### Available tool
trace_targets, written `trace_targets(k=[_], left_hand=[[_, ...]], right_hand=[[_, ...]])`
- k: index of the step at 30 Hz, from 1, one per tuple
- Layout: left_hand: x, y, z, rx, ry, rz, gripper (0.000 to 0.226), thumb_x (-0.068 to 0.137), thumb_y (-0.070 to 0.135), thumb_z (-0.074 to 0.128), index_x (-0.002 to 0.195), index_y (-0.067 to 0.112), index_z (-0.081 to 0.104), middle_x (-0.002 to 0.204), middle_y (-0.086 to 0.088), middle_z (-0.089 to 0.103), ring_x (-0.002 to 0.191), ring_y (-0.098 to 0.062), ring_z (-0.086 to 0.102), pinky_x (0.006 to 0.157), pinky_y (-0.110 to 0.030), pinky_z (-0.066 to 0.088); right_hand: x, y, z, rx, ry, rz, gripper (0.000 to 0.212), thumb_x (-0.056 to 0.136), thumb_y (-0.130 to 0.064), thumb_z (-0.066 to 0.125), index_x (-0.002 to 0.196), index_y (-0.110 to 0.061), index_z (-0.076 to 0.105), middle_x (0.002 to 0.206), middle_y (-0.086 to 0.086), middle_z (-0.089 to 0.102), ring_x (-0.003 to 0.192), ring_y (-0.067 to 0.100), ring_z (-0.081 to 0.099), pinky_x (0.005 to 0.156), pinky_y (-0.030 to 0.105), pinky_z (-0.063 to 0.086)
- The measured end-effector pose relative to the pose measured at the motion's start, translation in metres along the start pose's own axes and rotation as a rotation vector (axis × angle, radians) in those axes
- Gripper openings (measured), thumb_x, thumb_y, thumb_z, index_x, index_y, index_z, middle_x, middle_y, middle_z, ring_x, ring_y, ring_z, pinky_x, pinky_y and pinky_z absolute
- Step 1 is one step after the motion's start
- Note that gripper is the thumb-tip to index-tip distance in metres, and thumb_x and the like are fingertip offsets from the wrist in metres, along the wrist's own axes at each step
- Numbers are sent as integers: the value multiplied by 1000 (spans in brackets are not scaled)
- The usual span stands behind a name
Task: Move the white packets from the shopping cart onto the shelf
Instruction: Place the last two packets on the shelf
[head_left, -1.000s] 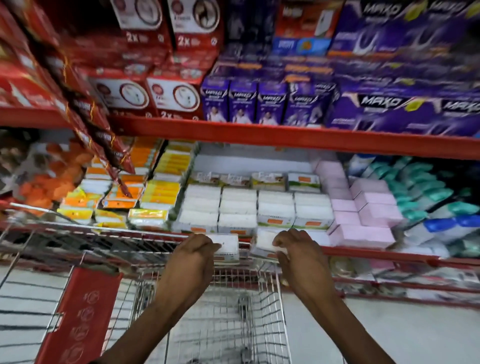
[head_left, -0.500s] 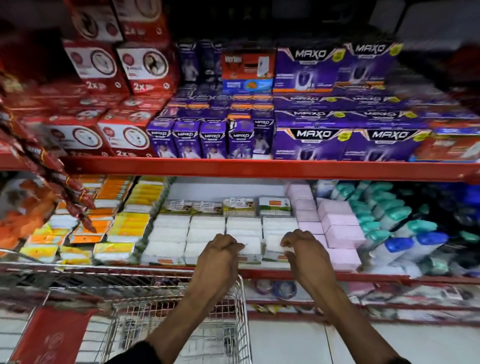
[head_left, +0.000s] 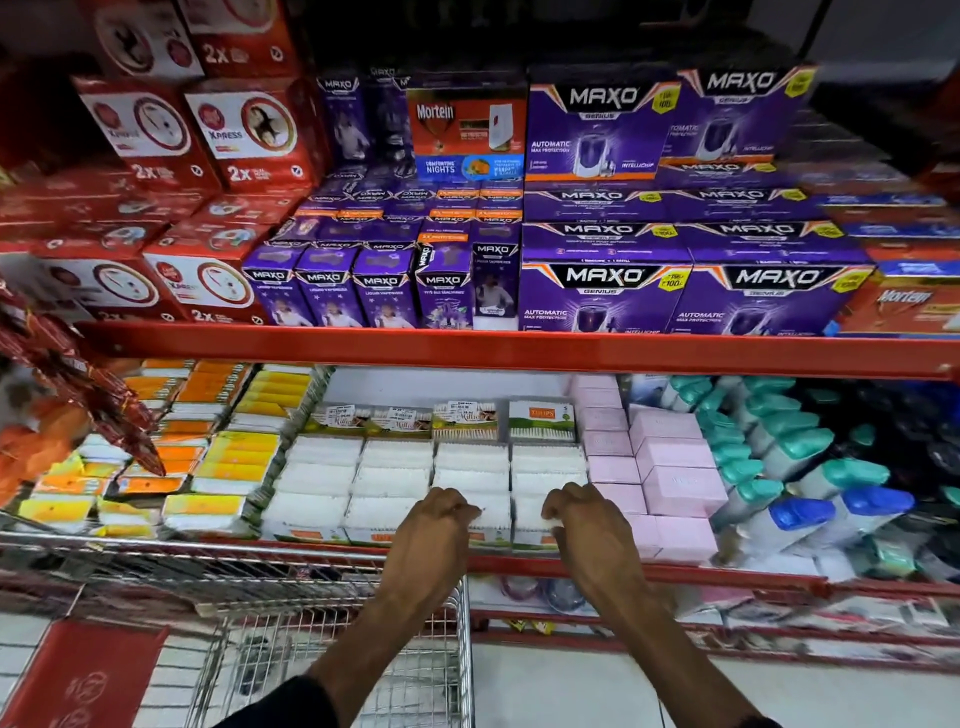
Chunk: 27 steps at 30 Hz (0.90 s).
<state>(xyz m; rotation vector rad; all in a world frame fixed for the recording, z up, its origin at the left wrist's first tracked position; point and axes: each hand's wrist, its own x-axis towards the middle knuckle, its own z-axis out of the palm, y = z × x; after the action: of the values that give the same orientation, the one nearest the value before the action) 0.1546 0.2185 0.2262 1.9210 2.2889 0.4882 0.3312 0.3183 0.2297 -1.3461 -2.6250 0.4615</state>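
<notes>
Both hands, left hand (head_left: 436, 525) and right hand (head_left: 582, 519), pinch white packets (head_left: 488, 512) at the shelf (head_left: 519, 564) front edge, long axes running sideways.

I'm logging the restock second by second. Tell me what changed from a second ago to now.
Both hands carried a white packet each forward from above the cart rim onto the shelf's front row. The left hand and right hand now press those packets down there, still gripping. The shopping cart and surrounding stock look unchanged.
</notes>
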Motion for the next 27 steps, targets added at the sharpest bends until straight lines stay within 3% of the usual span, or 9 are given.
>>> trace_targets(k=[10, 20, 27], left_hand=[[4, -3, 17, 9, -42, -34, 41, 76, -10, 66, 108, 14, 73, 99, -2, 72, 94, -21, 64, 80, -32, 59], [3, -10, 24, 44, -74, -16, 40, 72, -9, 68, 103, 14, 74, 95, -3, 72, 93, -21, 60, 81, -33, 58], [4, -15, 26, 5, -85, -21, 54, 72, -12, 64, 117, 16, 69, 125, -5, 68, 116, -24, 57, 96, -35, 52]], right_hand=[[6, 4, 21, -10, -16, -4, 36, 68, 6, 71, 94, -19, 68, 92, 1, 69, 89, 24, 61, 73, 32, 48], [6, 4, 23, 8, -8, 21, 44, 69, 5, 71, 102, -24, 69, 102, -3, 69, 96, 19, 60, 80, 31, 52], [4, 3, 22, 43, -2, 31, 39, 69, 4, 73, 96, -24, 71, 99, -3, 71, 94, 21, 61, 76, 34, 54]])
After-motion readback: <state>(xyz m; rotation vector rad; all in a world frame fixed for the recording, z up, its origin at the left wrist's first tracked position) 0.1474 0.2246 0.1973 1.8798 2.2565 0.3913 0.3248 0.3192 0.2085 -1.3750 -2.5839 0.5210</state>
